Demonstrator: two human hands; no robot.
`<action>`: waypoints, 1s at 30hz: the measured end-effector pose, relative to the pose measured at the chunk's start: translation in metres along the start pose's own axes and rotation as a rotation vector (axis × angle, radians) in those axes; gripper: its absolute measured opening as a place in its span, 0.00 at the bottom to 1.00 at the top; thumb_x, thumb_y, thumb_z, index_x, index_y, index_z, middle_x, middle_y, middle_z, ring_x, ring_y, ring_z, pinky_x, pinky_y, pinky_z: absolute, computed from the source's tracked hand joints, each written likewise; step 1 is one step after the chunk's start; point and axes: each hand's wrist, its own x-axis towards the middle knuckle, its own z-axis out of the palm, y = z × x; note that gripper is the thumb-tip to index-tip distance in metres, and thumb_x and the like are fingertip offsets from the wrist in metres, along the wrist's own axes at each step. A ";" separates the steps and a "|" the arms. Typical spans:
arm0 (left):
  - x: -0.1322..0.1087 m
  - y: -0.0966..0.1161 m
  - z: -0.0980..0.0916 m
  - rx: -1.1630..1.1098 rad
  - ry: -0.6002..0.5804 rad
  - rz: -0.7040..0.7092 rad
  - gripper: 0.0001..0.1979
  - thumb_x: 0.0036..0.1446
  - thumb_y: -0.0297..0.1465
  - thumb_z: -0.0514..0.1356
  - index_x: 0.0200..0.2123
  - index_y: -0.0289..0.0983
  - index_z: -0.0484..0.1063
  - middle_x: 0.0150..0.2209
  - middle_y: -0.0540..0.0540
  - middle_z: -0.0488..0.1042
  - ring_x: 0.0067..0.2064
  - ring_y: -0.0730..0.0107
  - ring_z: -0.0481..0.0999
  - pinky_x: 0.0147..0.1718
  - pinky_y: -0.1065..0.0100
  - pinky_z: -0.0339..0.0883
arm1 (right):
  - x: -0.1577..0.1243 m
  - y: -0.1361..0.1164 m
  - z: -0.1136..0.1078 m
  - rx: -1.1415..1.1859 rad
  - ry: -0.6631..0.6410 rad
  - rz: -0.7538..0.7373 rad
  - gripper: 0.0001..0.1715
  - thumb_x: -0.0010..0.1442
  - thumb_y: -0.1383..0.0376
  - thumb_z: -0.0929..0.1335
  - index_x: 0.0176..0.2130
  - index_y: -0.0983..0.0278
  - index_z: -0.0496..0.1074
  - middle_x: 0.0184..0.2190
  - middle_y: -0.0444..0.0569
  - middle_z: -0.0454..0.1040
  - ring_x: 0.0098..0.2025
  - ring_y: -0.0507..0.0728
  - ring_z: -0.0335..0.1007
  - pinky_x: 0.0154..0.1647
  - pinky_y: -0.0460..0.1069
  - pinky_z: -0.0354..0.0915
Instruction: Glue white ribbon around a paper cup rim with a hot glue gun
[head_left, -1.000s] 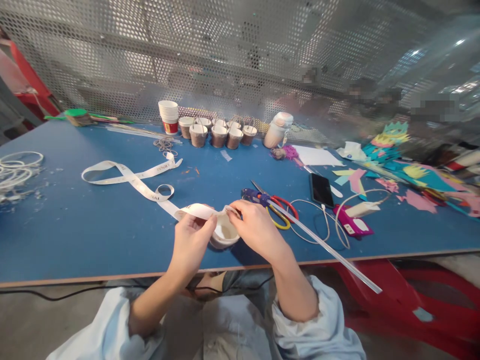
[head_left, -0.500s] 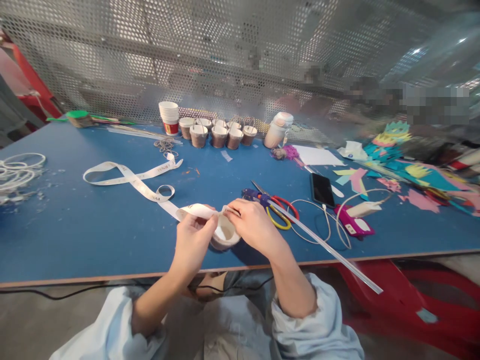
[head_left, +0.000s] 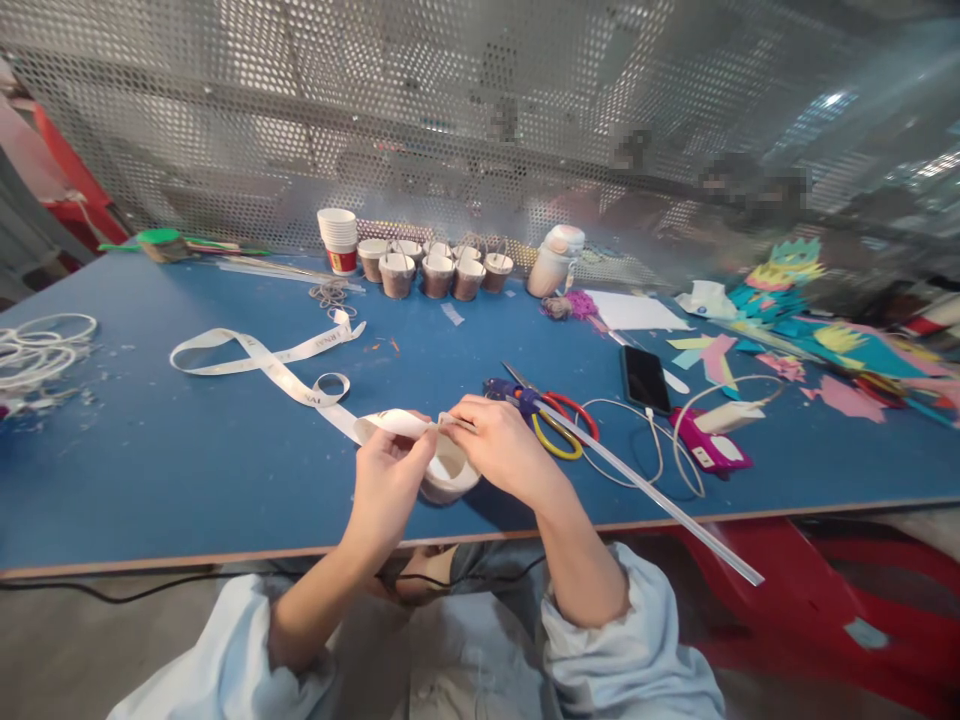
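Left hand (head_left: 387,474) pinching ribbon (head_left: 399,423); right hand (head_left: 499,442), grip unclear; cup (head_left: 448,489) between both.

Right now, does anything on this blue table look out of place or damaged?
Yes: the long clear stick from the blue glue gun juts past the table's front edge, so it could perhaps be bumped. White scraps also lie scattered at left.

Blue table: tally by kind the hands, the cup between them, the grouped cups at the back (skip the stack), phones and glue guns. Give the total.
Left hand and right hand: 2
White-lined, brownish-grey round cup between them: 1
Brown-sided, white-lined grouped cups: 8 visible
Black rectangular phone: 1
Blue plastic glue gun: 1
Total: 13
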 end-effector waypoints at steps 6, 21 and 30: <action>0.001 -0.001 -0.001 -0.021 -0.006 -0.002 0.12 0.49 0.33 0.67 0.36 0.34 0.74 0.35 0.47 0.75 0.36 0.71 0.73 0.36 0.71 0.66 | -0.006 0.001 -0.004 0.116 -0.017 0.036 0.10 0.62 0.70 0.68 0.28 0.66 0.74 0.29 0.44 0.72 0.32 0.51 0.69 0.33 0.46 0.60; -0.001 0.002 -0.021 -0.126 -0.059 -0.118 0.13 0.48 0.35 0.66 0.37 0.35 0.78 0.39 0.44 0.79 0.47 0.60 0.75 0.49 0.64 0.65 | -0.094 0.045 0.009 0.172 0.583 0.241 0.08 0.62 0.62 0.66 0.37 0.62 0.74 0.34 0.48 0.77 0.35 0.55 0.73 0.40 0.50 0.70; -0.011 0.002 -0.058 0.087 -0.130 -0.206 0.21 0.50 0.35 0.65 0.48 0.36 0.75 0.43 0.41 0.78 0.51 0.57 0.74 0.54 0.60 0.63 | -0.056 0.075 0.026 -0.075 0.555 0.326 0.22 0.60 0.57 0.65 0.48 0.67 0.71 0.45 0.61 0.76 0.47 0.66 0.73 0.49 0.60 0.68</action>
